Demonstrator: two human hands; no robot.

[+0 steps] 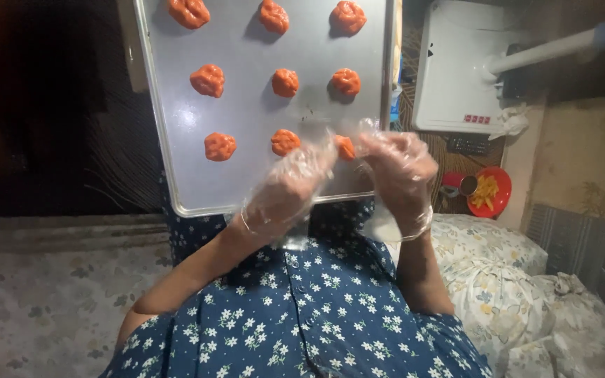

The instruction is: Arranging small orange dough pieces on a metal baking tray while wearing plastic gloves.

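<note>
A silver baking tray (253, 182) lies before me with several orange dough lumps in rows. Both hands wear clear plastic gloves and hover over its near edge. My left hand (285, 189) is below one orange lump (285, 141), fingers loosely curled and blurred. My right hand (397, 168) sits by the tray's near right corner, fingers bent beside another orange lump (345, 147) that it partly hides. I cannot tell whether either hand holds dough.
A white flat appliance (456, 70) with a white pipe stands right of the tray. A red bowl (488, 192) with yellow strips sits below it. A floral cushion (498, 280) lies at lower right; patterned floor at lower left.
</note>
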